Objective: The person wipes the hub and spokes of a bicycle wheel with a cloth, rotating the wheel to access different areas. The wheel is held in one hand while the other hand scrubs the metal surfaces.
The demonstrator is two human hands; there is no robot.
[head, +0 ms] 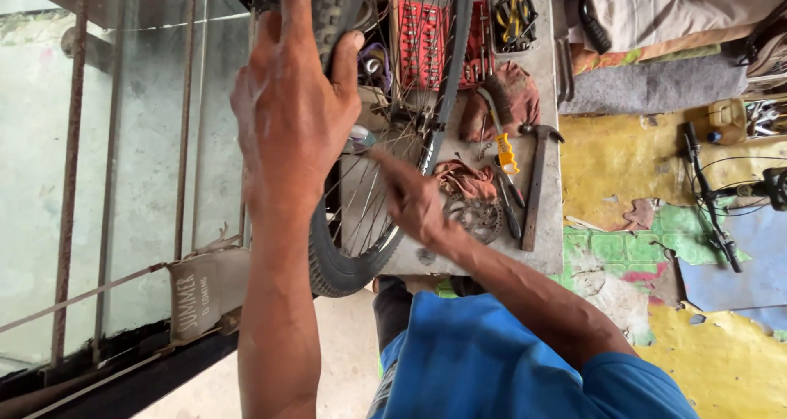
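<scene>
We see the bicycle wheel (361,181) standing upright on the near left part of the grey counter (548,255), its knobby tyre overhanging the counter's front edge. Our left hand (291,111) wraps the top of the tyre, the grip closed on the tread with the thumb hooked over the right side. Our right hand (410,198) reaches in among the spokes near the hub; we cannot tell whether its grip is closed on anything. Right of the wheel the counter is crowded: a hammer (537,181) lies along the right edge, a yellow-handled brush (502,136) beside it, a brake disc (474,216) and a brown rag (461,179) just beside the right hand. Open room remains only left, toward the window bars (74,173).
</scene>
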